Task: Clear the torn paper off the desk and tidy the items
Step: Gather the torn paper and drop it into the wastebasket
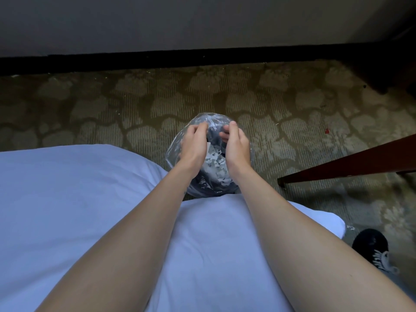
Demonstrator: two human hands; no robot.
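Note:
A small dark waste bin (pixel 203 190) with a clear plastic liner (pixel 202 118) stands on the carpet just in front of me. Several pieces of torn white paper (pixel 216 162) lie inside it. Both my hands hover over its mouth. My left hand (pixel 194 141) has curled fingers that pinch a raised fold of the liner at the far rim. My right hand (pixel 236 143) is cupped beside it, thumb up and fingers loosely curled inward, with nothing visible in it. The desk top is out of view.
A dark red wooden edge of furniture (pixel 349 164) juts in from the right, close to the bin. My white shirt (pixel 90 199) fills the lower left. A black shoe (pixel 374 249) stands at lower right. Patterned carpet (pixel 112 109) runs to a black baseboard (pixel 202 60).

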